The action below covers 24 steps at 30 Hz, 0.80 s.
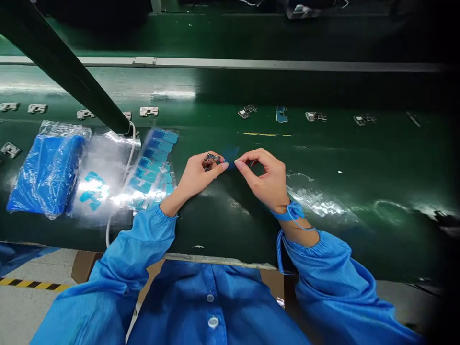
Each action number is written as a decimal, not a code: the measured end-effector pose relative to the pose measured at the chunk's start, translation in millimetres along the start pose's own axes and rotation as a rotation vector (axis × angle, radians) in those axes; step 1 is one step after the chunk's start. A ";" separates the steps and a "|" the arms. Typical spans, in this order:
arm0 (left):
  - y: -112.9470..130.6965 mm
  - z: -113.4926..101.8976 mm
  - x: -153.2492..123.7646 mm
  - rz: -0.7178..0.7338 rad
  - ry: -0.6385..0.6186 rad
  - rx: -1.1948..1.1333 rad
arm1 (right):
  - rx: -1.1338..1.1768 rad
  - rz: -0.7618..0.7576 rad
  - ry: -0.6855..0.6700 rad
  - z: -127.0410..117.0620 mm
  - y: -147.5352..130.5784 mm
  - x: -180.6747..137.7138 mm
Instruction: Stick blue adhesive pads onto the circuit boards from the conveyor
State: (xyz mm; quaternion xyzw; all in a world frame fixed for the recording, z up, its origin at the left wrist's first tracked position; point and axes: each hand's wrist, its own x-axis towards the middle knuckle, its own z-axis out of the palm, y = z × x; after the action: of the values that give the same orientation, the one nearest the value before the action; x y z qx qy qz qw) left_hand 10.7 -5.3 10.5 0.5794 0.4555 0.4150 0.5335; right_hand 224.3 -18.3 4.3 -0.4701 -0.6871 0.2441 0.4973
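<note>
The left hand (196, 177) pinches a small circuit board (210, 160) at its fingertips. Just right of the board, the right hand (266, 179) grips a blue film piece (230, 154), nearly touching it.

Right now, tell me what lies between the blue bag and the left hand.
In the head view, a sheet of blue stickers and clear film lie between.

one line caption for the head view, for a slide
Left hand grips a small circuit board while the right hand pinches a blue film beside it.
</note>
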 end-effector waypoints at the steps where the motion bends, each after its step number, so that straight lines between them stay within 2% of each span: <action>1: 0.8 0.2 -0.6 0.004 -0.010 0.013 | -0.024 -0.028 -0.009 -1.8 -0.9 0.6; 7: 3.1 4.1 -4.5 0.009 -0.019 -0.007 | -0.056 -0.050 -0.074 -5.7 3.0 2.6; 10: 2.4 4.9 -3.9 -0.050 -0.042 -0.090 | -0.082 -0.060 -0.089 -6.5 7.0 3.1; 13: -0.1 2.7 -0.5 -0.209 -0.096 -0.361 | -0.083 -0.015 -0.033 -7.8 8.2 3.9; 16: -3.9 -1.5 3.4 -0.301 -0.106 -0.611 | 0.014 0.108 -0.023 -8.5 7.1 3.6; 21: -9.1 -6.1 5.7 -0.274 -0.028 -0.538 | 0.191 0.252 -0.125 -4.2 4.7 0.3; 24: -10.6 -6.6 5.3 -0.268 -0.051 -0.472 | 0.216 0.266 -0.152 -0.9 3.9 -0.8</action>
State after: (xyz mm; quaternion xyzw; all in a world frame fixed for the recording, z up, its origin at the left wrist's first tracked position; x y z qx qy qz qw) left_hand 4.7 1.6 0.5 0.3838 0.4049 0.4208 0.7153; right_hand 226.7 -17.5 1.1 -0.4807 -0.6244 0.4148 0.4550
